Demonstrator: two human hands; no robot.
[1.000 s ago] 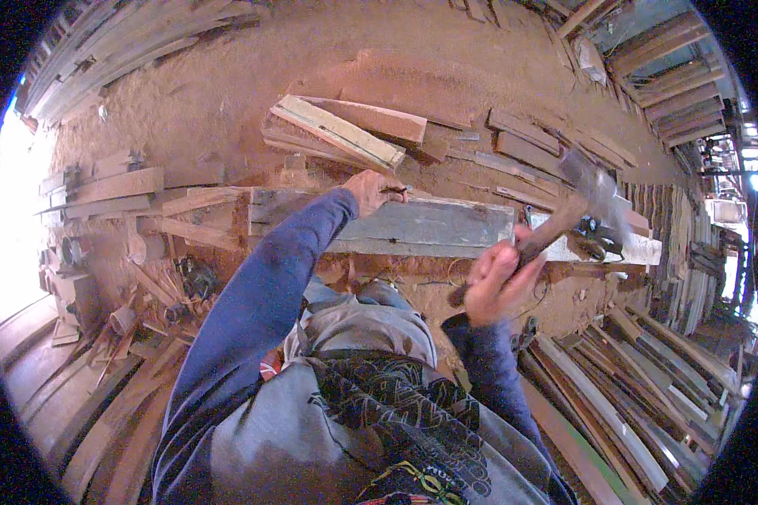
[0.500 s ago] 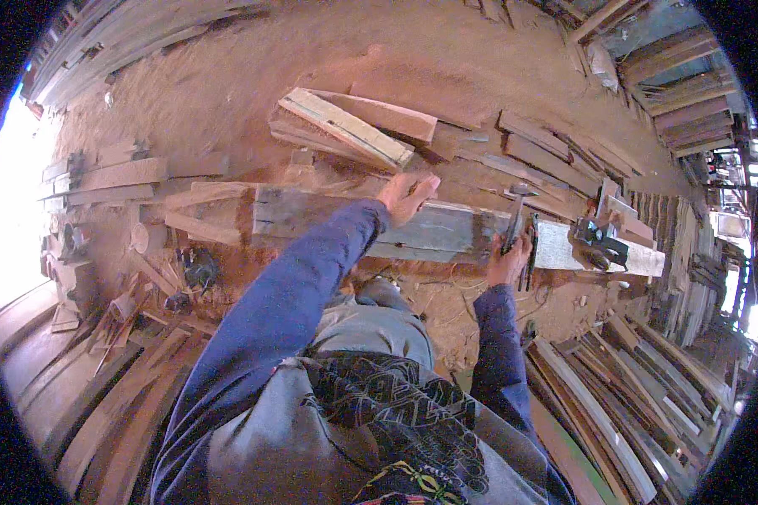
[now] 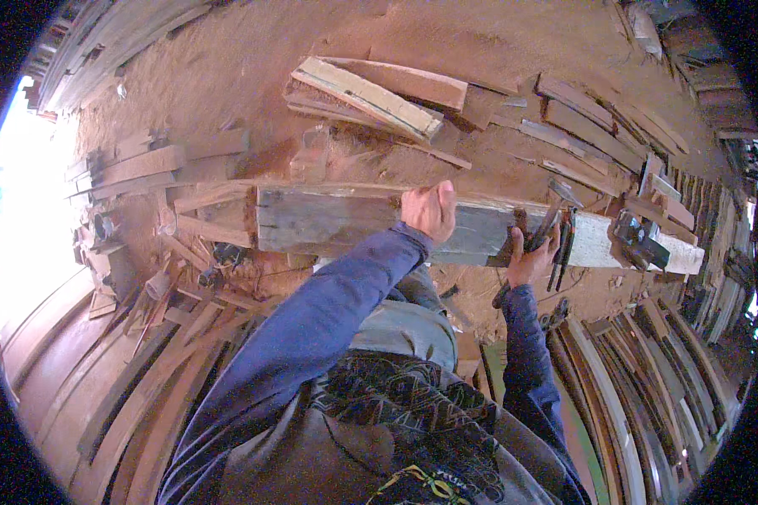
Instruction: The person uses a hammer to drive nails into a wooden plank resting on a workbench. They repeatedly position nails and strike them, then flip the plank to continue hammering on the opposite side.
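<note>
A long, weathered grey wooden beam lies crosswise in front of me. Over its middle is my left hand, its fingers curled closed; whatever they may hold is hidden. Farther right, my right hand grips a hammer by its dark handle, the metal head pointing up and away from me. Just right of that hand, dark thin tools lie across the beam. A dark hand plane rests on the pale right end of the beam.
Beyond the beam, cut boards lie stacked on the sawdust-covered ground. More planks lie at the far right. Long timber strips fill the near right, and curved-looking boards the near left. Short blocks sit at left.
My left hand has gone from loosely stretched fingers to a closed shape and moved right along the beam. My right hand still holds the hammer. The whole view has shifted slightly.
</note>
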